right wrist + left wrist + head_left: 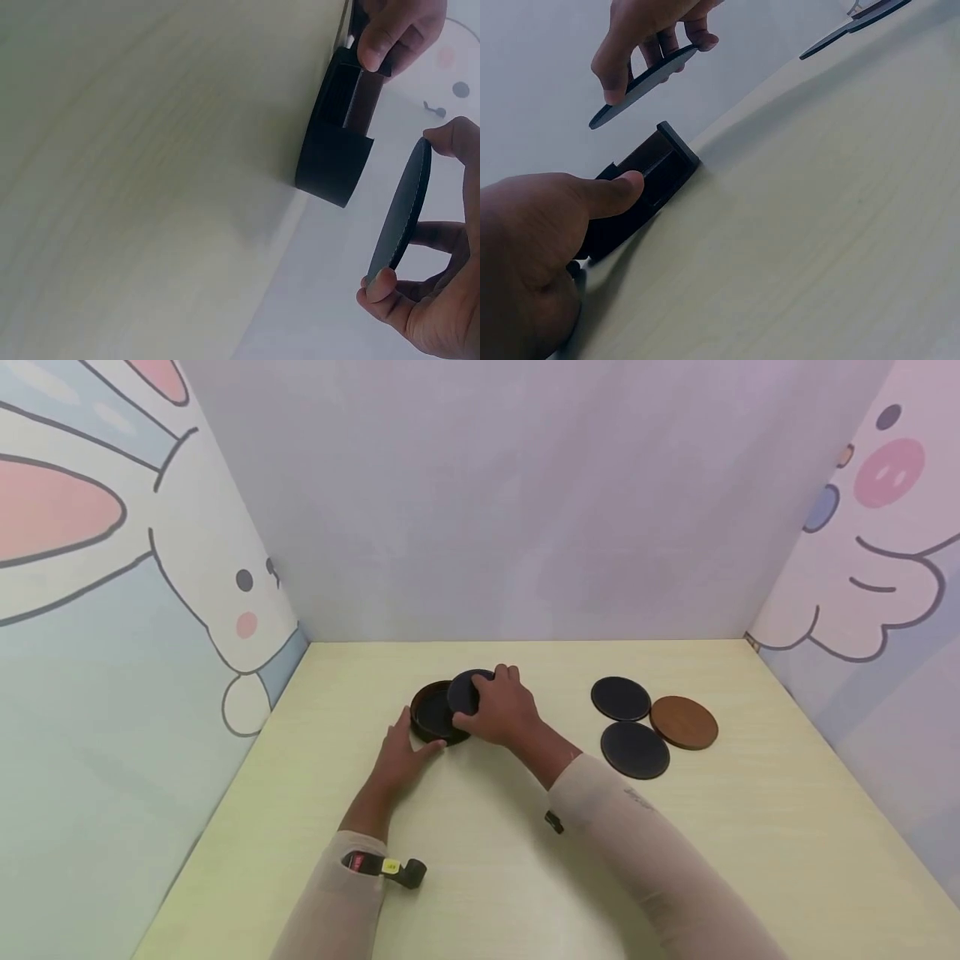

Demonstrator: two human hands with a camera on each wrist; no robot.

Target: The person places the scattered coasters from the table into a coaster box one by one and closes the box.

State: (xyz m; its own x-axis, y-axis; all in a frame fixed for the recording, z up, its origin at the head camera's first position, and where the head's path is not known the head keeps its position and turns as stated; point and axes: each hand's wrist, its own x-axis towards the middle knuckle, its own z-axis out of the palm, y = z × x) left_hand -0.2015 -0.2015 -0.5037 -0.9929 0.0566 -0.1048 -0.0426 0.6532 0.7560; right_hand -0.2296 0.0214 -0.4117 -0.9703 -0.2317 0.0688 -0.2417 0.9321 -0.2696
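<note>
A round black coaster holder with low walls stands on the table, left of centre. My left hand grips its near left side, the thumb lying over a cut-out in the wall in the left wrist view. Just above the holder's right part, my right hand pinches a round black coaster by its edges. That coaster is tilted and apart from the holder in the right wrist view. The head view shows a dark interior in the holder, partly covered by the coaster.
To the right on the pale table lie two black coasters, one farther back and one nearer, beside a brown disc. A grey wall rises behind, and printed panels flank both sides.
</note>
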